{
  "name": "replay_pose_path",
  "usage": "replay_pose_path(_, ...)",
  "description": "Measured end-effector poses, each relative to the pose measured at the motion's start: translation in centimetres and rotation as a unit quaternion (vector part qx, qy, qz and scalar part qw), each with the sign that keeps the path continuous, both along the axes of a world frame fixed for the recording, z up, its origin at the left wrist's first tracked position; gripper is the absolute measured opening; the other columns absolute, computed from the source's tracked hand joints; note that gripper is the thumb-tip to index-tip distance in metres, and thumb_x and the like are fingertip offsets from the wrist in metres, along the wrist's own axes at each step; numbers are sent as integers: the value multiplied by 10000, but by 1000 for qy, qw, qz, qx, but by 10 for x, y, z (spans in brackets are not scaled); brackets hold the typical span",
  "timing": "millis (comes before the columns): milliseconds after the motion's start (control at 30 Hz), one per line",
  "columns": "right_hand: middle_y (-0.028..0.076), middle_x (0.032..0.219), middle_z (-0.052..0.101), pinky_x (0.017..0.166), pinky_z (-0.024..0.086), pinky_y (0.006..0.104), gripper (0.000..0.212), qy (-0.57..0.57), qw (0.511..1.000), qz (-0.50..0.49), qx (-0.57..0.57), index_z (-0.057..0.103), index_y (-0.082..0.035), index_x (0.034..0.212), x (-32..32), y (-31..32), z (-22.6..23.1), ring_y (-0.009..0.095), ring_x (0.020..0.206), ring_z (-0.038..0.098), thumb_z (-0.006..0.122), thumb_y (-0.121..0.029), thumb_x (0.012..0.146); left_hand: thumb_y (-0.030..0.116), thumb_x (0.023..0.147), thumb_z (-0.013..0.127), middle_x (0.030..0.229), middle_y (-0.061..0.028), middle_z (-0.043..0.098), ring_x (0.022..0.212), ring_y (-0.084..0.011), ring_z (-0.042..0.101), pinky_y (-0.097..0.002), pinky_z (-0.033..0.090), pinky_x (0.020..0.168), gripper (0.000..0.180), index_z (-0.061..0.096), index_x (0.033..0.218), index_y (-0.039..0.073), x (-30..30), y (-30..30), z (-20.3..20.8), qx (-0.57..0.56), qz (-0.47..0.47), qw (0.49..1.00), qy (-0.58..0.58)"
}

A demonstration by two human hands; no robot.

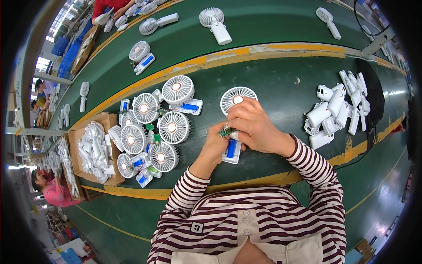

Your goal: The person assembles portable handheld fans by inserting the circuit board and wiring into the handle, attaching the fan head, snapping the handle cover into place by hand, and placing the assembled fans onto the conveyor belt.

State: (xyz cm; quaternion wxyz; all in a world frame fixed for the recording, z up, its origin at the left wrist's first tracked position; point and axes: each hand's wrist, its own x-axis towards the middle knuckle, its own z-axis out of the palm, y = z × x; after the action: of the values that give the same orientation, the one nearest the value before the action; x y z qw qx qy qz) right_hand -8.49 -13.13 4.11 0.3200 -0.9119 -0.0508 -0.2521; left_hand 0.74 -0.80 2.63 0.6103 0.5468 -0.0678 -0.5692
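In front of me lies a white handheld fan [229, 97], its round grille pointing away. Its handle is uncovered and shows a blue battery cell [231, 148]. Between my hands is a small green circuit board [226, 131] at the fan's neck. My left hand [212, 146] is closed, pinching the board's left edge with thumb and fingertips. My right hand [255, 125] curls over the neck from the right, its fingers closed on the fan beside the board. Its fingertips are partly hidden, as is the join between board and fan.
Several fans [174, 126] with bared batteries are grouped at left, beside a cardboard box [115, 178] of white casings. White handle casings [336, 105] are heaped at right. Beyond a yellow edge, a green conveyor belt [184, 42] carries more fans. Co-workers are at the far left.
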Motion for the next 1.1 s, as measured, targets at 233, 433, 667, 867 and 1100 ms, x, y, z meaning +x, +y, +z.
replay_pose_path(233, 37, 858, 541, 959, 309, 495, 154, -76, 989, -55, -118, 577, -44, 765, -3, 11, 3, 214, 923, 529, 607, -65, 615, 28, 876, 422, 749, -134, 603, 543, -207, 611, -290, 524, 468, 161, 542, 948, -51, 0, 2, -2, -31, 14, 999, 24)
replay_pose_path(433, 72, 909, 563, 955, 317, 509, 134, -183, 969, -117, -118, 562, -40, 739, -9, 24, -13, 238, 939, 556, 585, -88, 616, 121, 883, 453, 830, -98, 611, 672, -161, 603, -257, 495, 574, 184, 565, 947, -11, 2, 3, -12, -59, 71, 993, 80)
replay_pose_path(667, 44, 884, 565, 986, 253, 533, 138, -174, 964, -159, -122, 582, -67, 746, -15, 25, -26, 235, 936, 561, 600, -81, 611, 181, 888, 462, 908, -75, 612, 775, -130, 587, -252, 468, 678, 244, 570, 997, -10, -2, -1, 4, -123, 114, 984, 52)
replay_pose_path(867, 33, 848, 557, 989, 229, 553, 93, -139, 969, -150, -140, 574, -61, 740, -17, 20, -25, 223, 948, 553, 591, -77, 650, 138, 869, 485, 921, -62, 608, 811, -110, 570, -227, 448, 701, 244, 573, 1030, -23, -5, -2, -2, -123, 129, 983, 44)
replay_pose_path(1100, 68, 860, 537, 884, 385, 464, 213, -25, 992, -95, -82, 536, -35, 815, -19, 10, -8, 255, 862, 556, 608, 6, 618, 120, 858, 450, 873, -74, 603, 761, -131, 580, -254, 462, 654, 225, 575, 961, -36, -5, -3, -7, -52, 119, 991, 42)
